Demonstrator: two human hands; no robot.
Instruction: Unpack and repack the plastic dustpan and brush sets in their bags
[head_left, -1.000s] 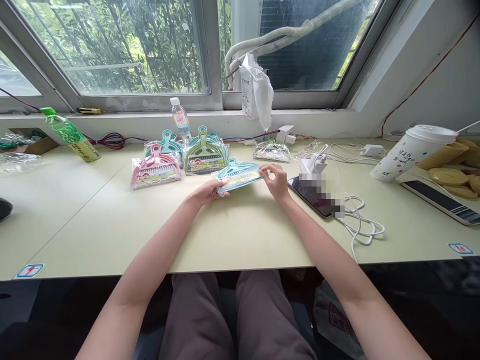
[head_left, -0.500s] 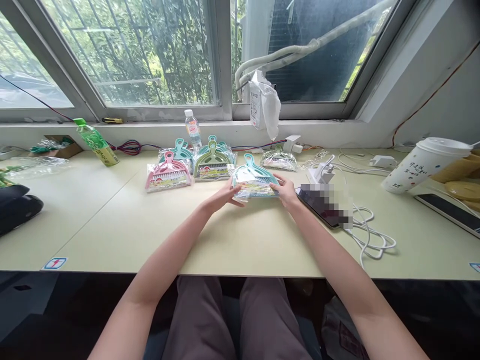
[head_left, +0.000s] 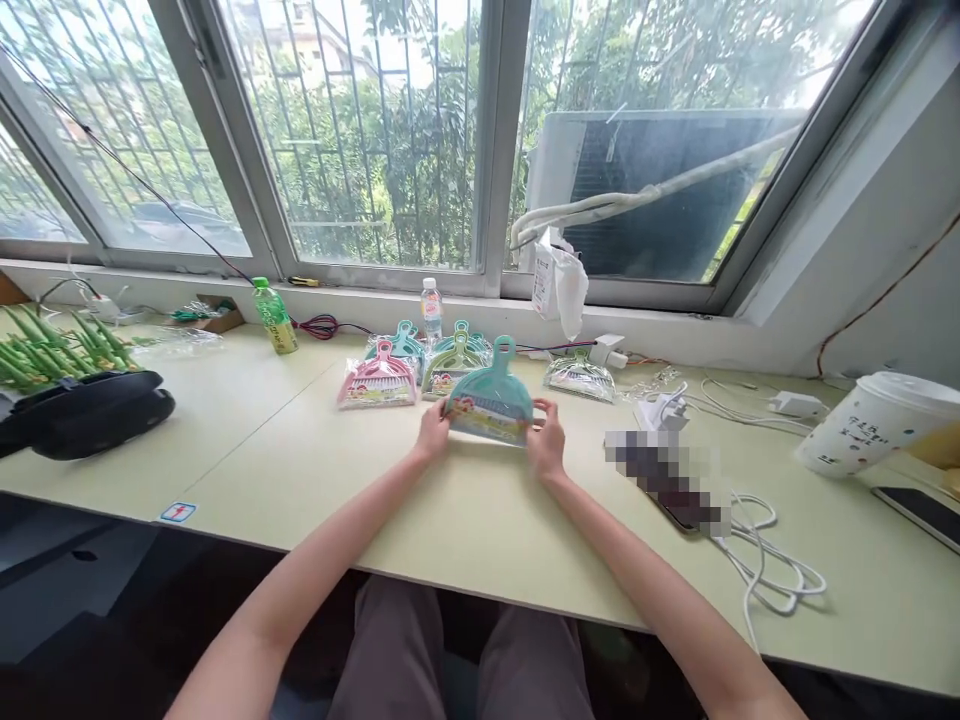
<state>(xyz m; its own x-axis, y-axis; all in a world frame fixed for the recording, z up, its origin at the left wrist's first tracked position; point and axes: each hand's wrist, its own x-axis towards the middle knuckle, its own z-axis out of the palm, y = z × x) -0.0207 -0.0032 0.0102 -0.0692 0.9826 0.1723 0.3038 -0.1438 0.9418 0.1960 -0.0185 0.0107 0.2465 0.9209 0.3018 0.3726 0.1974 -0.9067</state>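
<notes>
A teal dustpan and brush set (head_left: pixel 493 400) in clear wrapping is tilted up above the table, its printed label towards me. My left hand (head_left: pixel 433 430) grips its lower left edge, and my right hand (head_left: pixel 547 440) grips its lower right edge. Just behind it lie a wrapped pink set (head_left: pixel 377 380) and a green set (head_left: pixel 448 375). Another teal set (head_left: pixel 403 343) is partly hidden behind the pink one. To the right, apart from the others, rests a wrapped olive-green set (head_left: pixel 580 377).
Bottles, one green (head_left: pixel 274 317) and one clear (head_left: pixel 431 310), stand along the window sill side. A black pot of plants (head_left: pixel 97 412) is at left. On the right are a partly blurred phone (head_left: pixel 679 505), white cables (head_left: pixel 780 580), and a white cup (head_left: pixel 874 425).
Both hands have raised the teal set from lying low to a steeper tilt, its handle now pointing up and its label facing me. The head view has shifted up and left.
</notes>
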